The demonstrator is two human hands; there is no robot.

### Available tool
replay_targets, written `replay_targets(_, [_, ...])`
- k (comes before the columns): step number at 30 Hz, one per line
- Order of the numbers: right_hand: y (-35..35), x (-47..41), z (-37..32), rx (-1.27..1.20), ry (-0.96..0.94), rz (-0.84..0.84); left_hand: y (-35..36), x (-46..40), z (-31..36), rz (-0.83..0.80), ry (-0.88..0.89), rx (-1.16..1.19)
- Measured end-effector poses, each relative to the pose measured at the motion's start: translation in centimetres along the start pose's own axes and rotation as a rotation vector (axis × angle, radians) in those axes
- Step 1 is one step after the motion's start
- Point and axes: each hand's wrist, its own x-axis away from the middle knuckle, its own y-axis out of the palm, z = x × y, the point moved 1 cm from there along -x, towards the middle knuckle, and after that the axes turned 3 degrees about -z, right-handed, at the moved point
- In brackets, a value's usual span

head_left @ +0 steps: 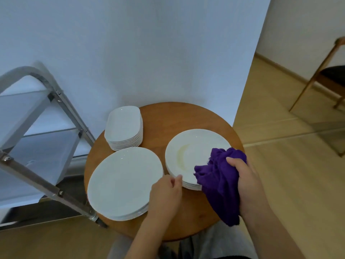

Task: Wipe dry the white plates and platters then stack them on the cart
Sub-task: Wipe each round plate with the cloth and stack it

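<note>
The round wooden table is carrying three stacks of white ware and is serving as the reference landmark. The stack of round plates is sitting on the right part of the table, and its top plate is showing a faint yellowish crescent mark. The stack of large oval platters is sitting on the near-left part of the table, just beside the round plates. The stack of small rectangular platters is sitting at the far-left edge of the table. The right hand is gripping a bunched purple cloth, fingers curled round it, and the cloth is lying over the near-right rim of the round plates. The left hand is reaching to the near rim of the round plates, fingers curled, with the fingertips touching that rim. The metal cart is standing to the left of the table against the white wall.
</note>
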Motion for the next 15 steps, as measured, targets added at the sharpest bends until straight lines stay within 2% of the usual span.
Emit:
replay_targets(3, [-1.5,0.0,-0.7,-0.02,-0.004,0.012,2.0,-2.3,1.2,-0.048,-0.074,-0.095])
replay_targets(7, [-2.6,-0.1,-1.3,0.006,0.011,0.014,2.3,-4.1,1.3,0.009,-0.111,-0.174])
replay_targets(12, [-3.5,-0.4,-1.5,0.023,0.02,0.037,2.1,-4.4,0.8,0.119,-0.099,-0.009])
replay_targets(15, [-4.1,-0.3,-1.0,0.022,0.032,0.071,1.4,-4.5,1.1,0.144,-0.108,0.202])
